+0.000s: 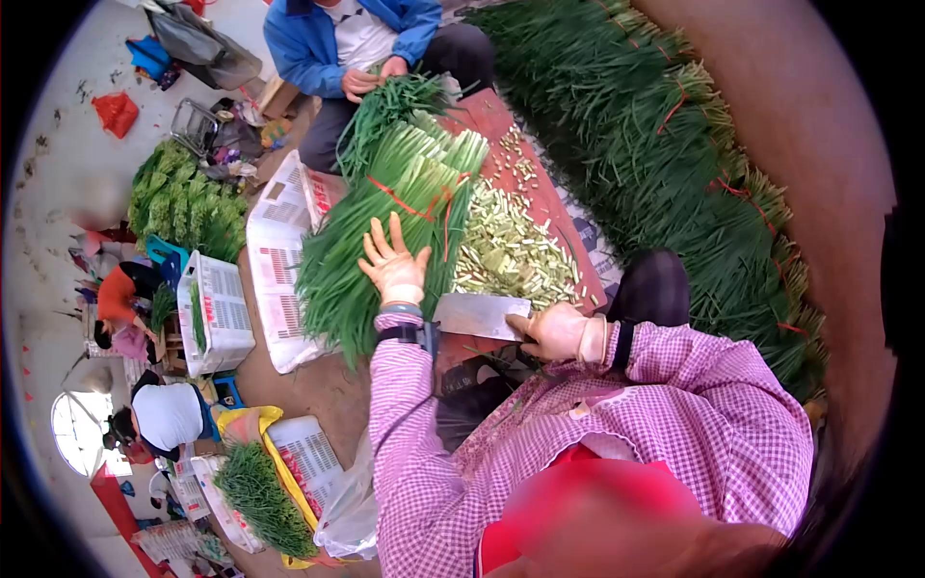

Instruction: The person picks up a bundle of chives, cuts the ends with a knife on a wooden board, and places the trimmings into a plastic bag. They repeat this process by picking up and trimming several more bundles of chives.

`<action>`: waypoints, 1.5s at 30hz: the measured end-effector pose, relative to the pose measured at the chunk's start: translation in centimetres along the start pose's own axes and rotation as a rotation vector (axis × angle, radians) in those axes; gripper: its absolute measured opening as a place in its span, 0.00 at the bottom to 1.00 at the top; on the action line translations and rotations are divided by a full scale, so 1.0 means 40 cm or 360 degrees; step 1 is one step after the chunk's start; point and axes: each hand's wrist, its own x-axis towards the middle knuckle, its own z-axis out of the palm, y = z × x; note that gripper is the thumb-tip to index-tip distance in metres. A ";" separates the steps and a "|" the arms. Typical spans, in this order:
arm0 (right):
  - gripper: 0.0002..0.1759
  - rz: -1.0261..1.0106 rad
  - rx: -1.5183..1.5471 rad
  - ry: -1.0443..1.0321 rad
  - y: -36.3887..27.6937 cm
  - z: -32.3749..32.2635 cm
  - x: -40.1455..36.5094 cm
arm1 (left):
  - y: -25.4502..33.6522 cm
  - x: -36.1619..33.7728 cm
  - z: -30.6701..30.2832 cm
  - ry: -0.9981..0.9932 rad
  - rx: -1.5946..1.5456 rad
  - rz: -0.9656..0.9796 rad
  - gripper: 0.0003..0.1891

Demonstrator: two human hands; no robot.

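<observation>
My left hand (393, 262), in a pale glove, lies with fingers spread on a big bundle of long green chives (376, 207) tied with red string. My right hand (557, 333), gloved too, is closed on the handle of a cleaver (482, 315). Its broad blade lies flat-looking at the near end of the bundle, beside a heap of chopped pale stem ends (511, 255). Bundle and cut ends rest on a reddish board (568, 226). The bundle's leaves hang over the board's left side.
Opposite, a person in a blue jacket (332, 48) handles more greens. White plastic crates (279, 279) stand at left. A long row of tied chives (665, 144) lies along the right. Other people work at far left, near greens (255, 491) by a yellow bag.
</observation>
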 end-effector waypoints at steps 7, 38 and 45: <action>0.33 -0.0202 -0.0211 0.0119 0.061 0.043 0.038 | -0.016 0.026 -0.035 -0.0005 -0.0012 0.0012 0.54; 0.54 0.2950 0.0452 0.1714 1.060 -0.149 -0.702 | -0.103 -0.131 -0.204 0.0220 -0.0369 0.0083 0.34; 0.37 0.2438 0.0487 0.1862 1.147 -0.206 -0.726 | -0.185 -0.201 -0.146 0.0232 -0.0561 -0.0083 0.33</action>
